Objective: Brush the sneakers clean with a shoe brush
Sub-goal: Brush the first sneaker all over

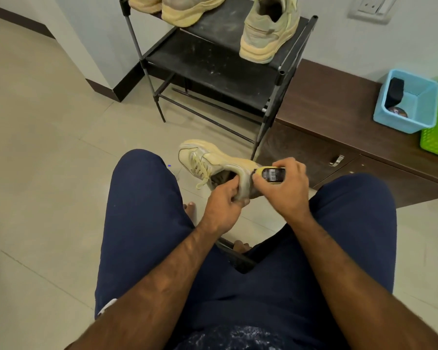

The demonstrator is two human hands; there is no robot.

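Left hand (223,208) gripped sneaker (208,157) heel, right hand (286,190) clutched shoe brush (272,175), over beige tile floor (48,147) by dusty shoe rack (213,69)

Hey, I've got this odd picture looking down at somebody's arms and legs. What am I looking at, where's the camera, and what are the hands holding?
There is no machine here, just a person working with bare hands. The single picture comes from a wide-angle camera worn on the person's head, aimed forward and down, so you see their own arms and lap as they sit.

The left hand grips the heel end of a cream sneaker, holding it above the tiled floor. The right hand holds a small shoe brush against that heel, its barcode label facing up.

Behind stands a black shoe rack carrying other sneakers. To the right, a blue basket sits on a low brown cabinet.
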